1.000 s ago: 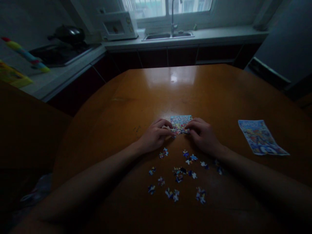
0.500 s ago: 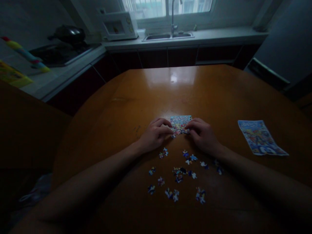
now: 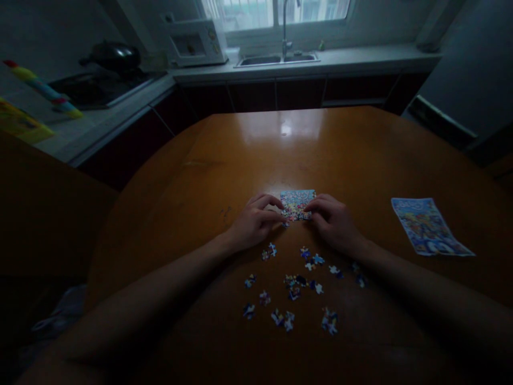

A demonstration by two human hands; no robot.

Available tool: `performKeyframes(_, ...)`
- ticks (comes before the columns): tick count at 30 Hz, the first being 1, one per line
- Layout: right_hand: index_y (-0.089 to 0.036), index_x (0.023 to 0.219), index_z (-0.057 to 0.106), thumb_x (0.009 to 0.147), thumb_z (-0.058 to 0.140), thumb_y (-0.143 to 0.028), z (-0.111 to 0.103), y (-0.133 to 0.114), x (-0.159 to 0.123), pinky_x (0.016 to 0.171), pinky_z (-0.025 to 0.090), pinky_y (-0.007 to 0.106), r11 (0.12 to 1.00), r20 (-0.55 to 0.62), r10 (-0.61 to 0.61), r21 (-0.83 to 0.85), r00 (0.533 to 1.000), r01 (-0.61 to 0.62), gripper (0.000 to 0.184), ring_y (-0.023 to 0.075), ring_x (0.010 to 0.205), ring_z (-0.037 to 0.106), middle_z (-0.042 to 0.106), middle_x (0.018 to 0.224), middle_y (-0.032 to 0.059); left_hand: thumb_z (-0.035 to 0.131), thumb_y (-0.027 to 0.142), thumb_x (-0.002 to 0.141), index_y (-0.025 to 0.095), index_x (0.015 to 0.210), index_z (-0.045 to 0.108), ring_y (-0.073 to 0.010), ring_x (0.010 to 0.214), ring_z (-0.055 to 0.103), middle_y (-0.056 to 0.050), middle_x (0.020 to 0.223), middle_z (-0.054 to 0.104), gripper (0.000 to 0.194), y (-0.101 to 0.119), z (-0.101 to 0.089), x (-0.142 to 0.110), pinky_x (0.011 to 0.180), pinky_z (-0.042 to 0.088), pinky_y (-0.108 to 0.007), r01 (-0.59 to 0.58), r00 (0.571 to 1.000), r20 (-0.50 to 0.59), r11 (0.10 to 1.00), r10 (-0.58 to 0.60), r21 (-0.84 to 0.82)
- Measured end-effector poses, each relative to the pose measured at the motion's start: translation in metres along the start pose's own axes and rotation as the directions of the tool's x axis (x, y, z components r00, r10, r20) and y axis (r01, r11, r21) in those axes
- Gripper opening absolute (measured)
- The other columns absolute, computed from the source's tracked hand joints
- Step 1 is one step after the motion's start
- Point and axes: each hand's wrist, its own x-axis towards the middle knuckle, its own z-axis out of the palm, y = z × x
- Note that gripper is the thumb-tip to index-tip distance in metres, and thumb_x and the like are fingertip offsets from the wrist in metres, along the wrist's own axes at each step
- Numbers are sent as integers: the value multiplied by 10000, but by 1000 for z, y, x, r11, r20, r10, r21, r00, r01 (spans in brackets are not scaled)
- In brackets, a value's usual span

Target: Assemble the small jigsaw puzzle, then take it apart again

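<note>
A partly joined jigsaw puzzle [image 3: 297, 198] lies flat on the wooden table, light blue along its far side and multicoloured nearer me. My left hand [image 3: 258, 220] grips its left edge with bent fingers and thumb. Just under those fingertips, a loose puzzle piece [image 3: 286, 224] sits at the near left corner. On the opposite side, my right hand [image 3: 332, 219] has its thumb and fingers closed on the puzzle's right edge, covering part of it. Several loose jigsaw pieces [image 3: 294, 293] are scattered between my forearms, some in small clusters.
A creased picture sheet [image 3: 430, 227] lies to the right on the table [image 3: 256, 155]. Beyond it run a counter with a sink [image 3: 276, 60], a white microwave [image 3: 196, 43] and a stove with a dark pan [image 3: 114, 56]. A colourful toy-like stick [image 3: 42, 91] stands at left.
Almost nothing differs. Both hands stay at the puzzle's edges, and the loose piece by my left fingertips has shifted very slightly left.
</note>
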Motion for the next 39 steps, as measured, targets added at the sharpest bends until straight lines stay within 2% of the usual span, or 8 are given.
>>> performKeyframes(5, -214, 859, 692, 832, 561, -61, 0, 1, 0, 804, 489, 371, 1000, -5, -13, 7, 1000, 13, 202, 211, 879, 630, 671, 899, 48, 546, 86, 950, 320, 1088, 779, -203, 1066, 583, -57, 1106, 673, 358, 0, 0, -1, 944, 495, -409, -8, 1000, 17, 1000, 8, 19)
performKeyframes(12, -217, 859, 687, 838, 562, -66, 0, -1, 0, 798, 489, 365, 1000, 1, 6, 13, 1000, -6, 197, 207, 873, 617, 659, 886, 44, 548, 102, 962, 292, 1130, 767, -203, 1039, 585, -67, 1077, 678, 335, -2, 2, -2, 916, 496, -397, 8, 999, -46, 1000, -7, 21)
performKeyframes(20, -208, 856, 691, 831, 563, -52, 0, -1, 1, 813, 489, 366, 1000, -1, 7, 21, 1000, -7, 203, 210, 885, 626, 666, 893, 49, 534, 42, 926, 297, 1056, 792, -209, 1043, 579, -62, 1091, 683, 386, -2, 0, 0, 903, 503, -390, 25, 1000, 16, 999, -26, 45)
performKeyframes(27, -215, 863, 693, 820, 568, -60, 0, 2, 1, 827, 492, 375, 1000, -7, 13, 15, 1000, -13, 204, 217, 902, 632, 678, 908, 48, 512, 33, 917, 245, 1176, 736, -206, 1031, 588, -76, 1066, 673, 402, -2, 2, -1, 913, 509, -391, 63, 996, -60, 998, -63, 9)
performKeyframes(30, -219, 867, 693, 821, 569, -63, 0, 0, 1, 816, 492, 370, 1000, -18, 24, 17, 1000, -23, 204, 213, 890, 634, 679, 908, 43, 513, 22, 897, 212, 1149, 728, -205, 1015, 595, -79, 1051, 673, 383, -3, 3, -1, 893, 520, -378, 91, 992, -92, 996, -92, -15)
performKeyframes(39, -207, 850, 690, 829, 554, -61, -1, -2, 0, 763, 476, 350, 999, -33, 40, 38, 999, -39, 201, 202, 853, 623, 668, 875, 39, 510, -22, 847, 191, 1068, 724, -200, 1002, 595, -68, 1041, 679, 374, -5, 4, -2, 886, 514, -369, 116, 990, -79, 993, -117, -18)
